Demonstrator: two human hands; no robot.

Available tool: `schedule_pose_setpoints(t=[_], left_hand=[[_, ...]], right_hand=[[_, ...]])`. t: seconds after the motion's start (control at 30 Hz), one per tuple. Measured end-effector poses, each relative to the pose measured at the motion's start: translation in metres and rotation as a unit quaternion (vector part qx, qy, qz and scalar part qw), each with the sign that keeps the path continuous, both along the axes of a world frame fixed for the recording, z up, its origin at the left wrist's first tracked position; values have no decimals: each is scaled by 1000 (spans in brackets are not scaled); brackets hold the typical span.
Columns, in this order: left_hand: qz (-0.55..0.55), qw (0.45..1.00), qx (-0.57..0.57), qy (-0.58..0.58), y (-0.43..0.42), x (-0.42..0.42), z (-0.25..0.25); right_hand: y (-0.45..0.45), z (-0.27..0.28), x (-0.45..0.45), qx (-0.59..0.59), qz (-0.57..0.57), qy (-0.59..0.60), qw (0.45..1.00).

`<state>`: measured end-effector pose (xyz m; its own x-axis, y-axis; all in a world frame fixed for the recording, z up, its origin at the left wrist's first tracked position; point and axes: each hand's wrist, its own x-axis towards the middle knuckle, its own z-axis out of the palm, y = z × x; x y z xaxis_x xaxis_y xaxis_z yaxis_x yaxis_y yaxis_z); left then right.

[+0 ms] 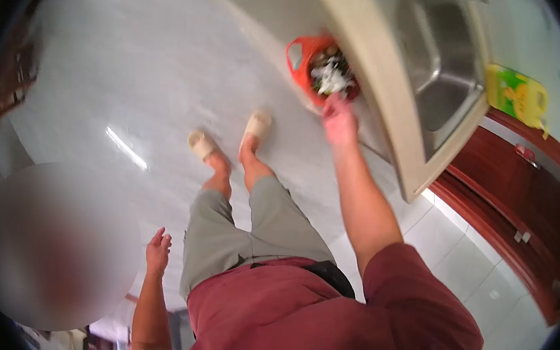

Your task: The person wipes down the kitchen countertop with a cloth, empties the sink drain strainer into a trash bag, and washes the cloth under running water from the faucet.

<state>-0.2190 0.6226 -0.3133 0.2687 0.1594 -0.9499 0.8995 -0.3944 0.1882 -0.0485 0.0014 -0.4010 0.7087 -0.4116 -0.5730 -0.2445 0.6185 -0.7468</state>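
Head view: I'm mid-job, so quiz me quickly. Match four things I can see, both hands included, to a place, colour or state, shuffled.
Things:
1. right hand
2. left hand
3. sink
4. slippers

Descriptions:
A. metal, set into the pale counter
B. bare and free, apart from the red bag
C. cream-coloured, worn on the floor
D. at the red bag's near edge, by something white

Right pairs: 1-D, 2-B, 3-A, 4-C

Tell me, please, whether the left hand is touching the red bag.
Apart: the head view shows both legs between the left hand and the red bag.
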Motion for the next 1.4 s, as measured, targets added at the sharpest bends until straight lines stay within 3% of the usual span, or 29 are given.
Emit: schedule_pose_setpoints(t=[0.03, 0.1, 0.17, 0.27, 0.33, 0.43, 0.5, 0.53, 0.6, 0.7, 0.77, 0.87, 0.97, 1.0, 1.1, 1.2, 1.23, 1.27, 1.3, 1.4], left_hand=[[-8, 1000, -8, -24, -7, 22, 4], [-29, 997, -22, -71, -12, 64, 19], [-34, 993, -32, -112, -9, 100, 28], [-74, 983, -30, -168, -11, 155, 43], [-91, 977, -18, -190, -19, 189, 54], [-97, 976, -1, -197, -50, 236, 78], [-113, 965, 12, -237, -71, 259, 84], [-108, 960, -3, -259, -82, 269, 92], [-105, 949, -29, -294, -118, 288, 110], [-54, 943, -64, -321, -186, 301, 140], [-124, 921, -44, -366, -211, 304, 142], [-159, 910, -34, -381, -260, 316, 164], [-288, 836, -52, -465, -313, 353, 179], [-350, 796, -27, -493, -340, 369, 194], [-389, 737, -128, -537, -412, 417, 209], [-448, 666, -188, -566, -489, 456, 231], [-460, 652, -220, -561, -515, 467, 238], [-460, 637, -250, -566, -540, 476, 246], [-459, 624, -278, -569, -563, 479, 249], [-395, 714, -346, -463, -617, 478, 241]], right_hand=[[43, 55, 15, 23, -87, 119, 989], [78, 139, 10, 99, 30, 100, 990], [92, 219, 13, 102, 81, 63, 990], [58, 295, 26, -19, 40, 31, 999], [13, 319, 48, -202, 38, 52, 977], [-71, 325, 94, -482, 21, 60, 874], [-139, 314, 141, -574, 1, 21, 818], [-170, 301, 168, -673, -32, 1, 739], [-205, 314, 211, -752, 21, 67, 656], [-233, 302, 248, -784, 49, 24, 619], [-244, 286, 256, -808, 56, -20, 586], [-242, 285, 251, -803, 113, 17, 585], [-236, 263, 244, -824, 154, 6, 546], [-235, 252, 243, -846, 168, 35, 505], [-232, 244, 229, -810, 179, 57, 555], [-235, 260, 202, -586, 113, 34, 802], [-238, 261, 190, -413, 13, 49, 909], [-241, 259, 174, -218, -90, 59, 970], [-245, 255, 161, -10, -187, 63, 980], [-253, 239, 125, 153, -304, -13, 940]])
